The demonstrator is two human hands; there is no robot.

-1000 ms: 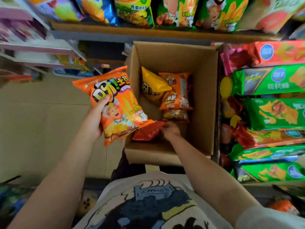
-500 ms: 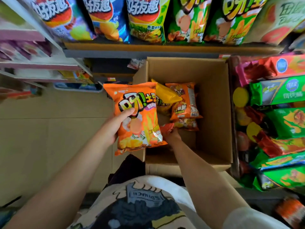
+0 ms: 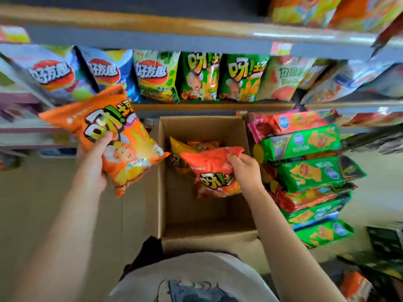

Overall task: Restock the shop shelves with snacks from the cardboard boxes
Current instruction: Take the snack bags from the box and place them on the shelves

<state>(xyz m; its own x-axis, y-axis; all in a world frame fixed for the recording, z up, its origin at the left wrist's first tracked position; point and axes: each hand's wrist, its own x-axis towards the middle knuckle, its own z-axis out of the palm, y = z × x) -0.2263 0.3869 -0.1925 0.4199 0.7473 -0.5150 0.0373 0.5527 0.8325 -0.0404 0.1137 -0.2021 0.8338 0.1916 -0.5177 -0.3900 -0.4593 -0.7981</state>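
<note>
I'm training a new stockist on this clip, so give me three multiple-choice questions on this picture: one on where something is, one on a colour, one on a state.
1. Where is the red-orange bag held by the right hand?
A. on the floor
B. above the open cardboard box
C. on the top shelf

2. What colour is the bag in the left hand?
A. blue
B. green
C. orange

3. What state is the cardboard box in?
A. open, with bags inside
B. taped shut
C. flattened

Answers:
1 B, the right hand grips the bag over the box opening.
2 C, the orange bag has white lettering and is held left of the box.
3 A, the box stands open, and a yellow bag and others lie at its far end.
</note>
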